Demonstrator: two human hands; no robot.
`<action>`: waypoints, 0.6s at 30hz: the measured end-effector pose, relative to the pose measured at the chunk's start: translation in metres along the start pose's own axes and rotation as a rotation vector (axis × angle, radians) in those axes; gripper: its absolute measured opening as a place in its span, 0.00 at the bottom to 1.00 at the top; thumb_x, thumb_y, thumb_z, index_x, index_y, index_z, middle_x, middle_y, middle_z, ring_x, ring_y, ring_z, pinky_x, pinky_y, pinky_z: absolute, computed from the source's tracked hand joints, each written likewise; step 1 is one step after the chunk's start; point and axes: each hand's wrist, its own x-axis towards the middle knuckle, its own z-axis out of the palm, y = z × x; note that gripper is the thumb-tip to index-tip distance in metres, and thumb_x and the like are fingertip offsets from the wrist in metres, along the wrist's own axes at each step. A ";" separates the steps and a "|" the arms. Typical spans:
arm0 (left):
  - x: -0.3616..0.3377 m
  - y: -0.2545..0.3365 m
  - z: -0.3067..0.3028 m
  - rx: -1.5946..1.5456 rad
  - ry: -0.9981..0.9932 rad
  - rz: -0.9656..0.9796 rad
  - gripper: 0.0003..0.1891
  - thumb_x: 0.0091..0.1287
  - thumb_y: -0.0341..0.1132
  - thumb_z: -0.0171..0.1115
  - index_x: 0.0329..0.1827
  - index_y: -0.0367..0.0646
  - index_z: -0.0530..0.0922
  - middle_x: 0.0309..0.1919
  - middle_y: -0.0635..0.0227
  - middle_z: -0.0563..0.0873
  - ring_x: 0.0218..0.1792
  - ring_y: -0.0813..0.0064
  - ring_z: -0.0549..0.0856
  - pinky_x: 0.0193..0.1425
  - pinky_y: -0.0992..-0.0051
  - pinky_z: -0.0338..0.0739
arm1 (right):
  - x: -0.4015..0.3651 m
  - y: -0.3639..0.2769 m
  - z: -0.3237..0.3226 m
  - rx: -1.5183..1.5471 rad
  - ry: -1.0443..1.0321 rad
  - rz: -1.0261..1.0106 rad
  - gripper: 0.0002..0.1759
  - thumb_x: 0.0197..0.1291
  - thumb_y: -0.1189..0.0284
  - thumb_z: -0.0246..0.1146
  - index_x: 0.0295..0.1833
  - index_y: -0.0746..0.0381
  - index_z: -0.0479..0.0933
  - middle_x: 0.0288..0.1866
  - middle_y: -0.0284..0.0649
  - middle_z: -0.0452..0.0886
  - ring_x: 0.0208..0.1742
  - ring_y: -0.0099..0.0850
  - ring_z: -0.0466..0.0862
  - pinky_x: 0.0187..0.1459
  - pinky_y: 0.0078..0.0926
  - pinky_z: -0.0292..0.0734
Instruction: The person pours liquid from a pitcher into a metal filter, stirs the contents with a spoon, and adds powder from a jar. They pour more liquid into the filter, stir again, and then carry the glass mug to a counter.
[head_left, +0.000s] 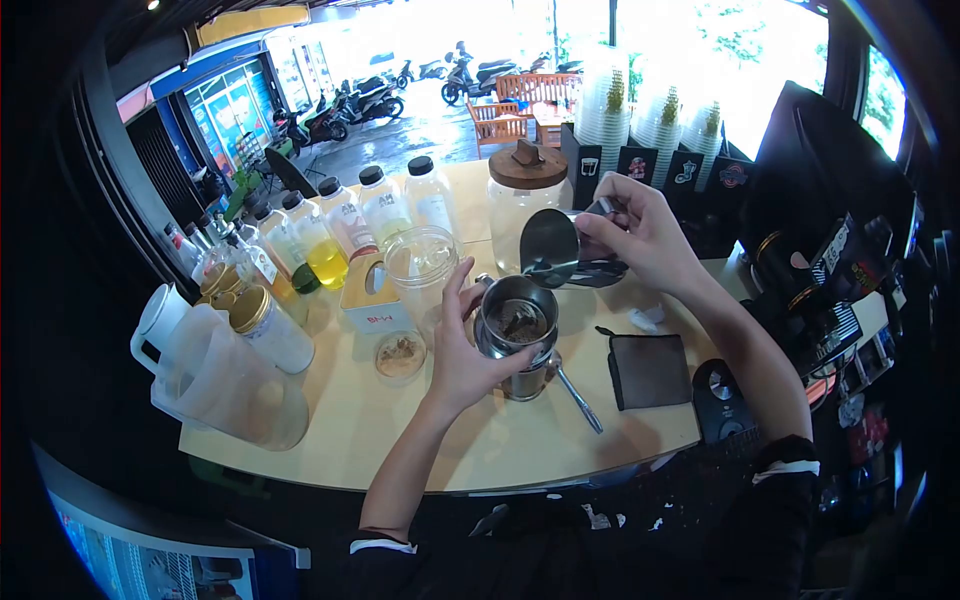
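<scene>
My left hand is wrapped around a metal cup with dark contents that look like coffee. Below that cup stands another shiny vessel, partly hidden by my hand. Gripped by its handle in my right hand, a metal pitcher is tilted over the cup, its mouth close to the rim. I cannot make out whether liquid is flowing. A metal spoon lies on the table just right of the cup. Left of my left hand is an open clear jar.
On the wooden table are a dark folded cloth, a wooden-lidded glass jar, a small dish of brown powder, several black-capped bottles and plastic jugs. Stacked clear cups stand at the back right.
</scene>
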 end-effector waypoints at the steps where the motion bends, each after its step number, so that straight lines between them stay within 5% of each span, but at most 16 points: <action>1: 0.000 -0.001 0.001 -0.001 -0.001 0.000 0.59 0.41 0.34 0.81 0.75 0.43 0.49 0.51 0.58 0.79 0.56 0.66 0.79 0.67 0.65 0.69 | 0.002 -0.002 0.000 -0.122 -0.030 -0.038 0.12 0.62 0.74 0.64 0.33 0.64 0.67 0.23 0.25 0.66 0.24 0.10 0.63 0.25 0.12 0.61; 16: -0.001 0.001 0.004 -0.037 -0.017 0.011 0.58 0.42 0.29 0.79 0.75 0.44 0.49 0.49 0.60 0.77 0.54 0.68 0.78 0.66 0.66 0.70 | 0.008 -0.024 0.022 -0.241 -0.075 -0.071 0.16 0.59 0.72 0.67 0.30 0.63 0.64 0.24 0.24 0.57 0.26 0.14 0.55 0.26 0.17 0.53; 18: -0.002 0.002 0.004 -0.038 -0.004 -0.007 0.58 0.41 0.30 0.80 0.75 0.44 0.50 0.49 0.59 0.77 0.54 0.67 0.78 0.66 0.66 0.69 | 0.008 -0.024 0.021 -0.290 -0.081 -0.089 0.16 0.60 0.72 0.66 0.31 0.63 0.64 0.24 0.25 0.58 0.26 0.13 0.59 0.26 0.16 0.58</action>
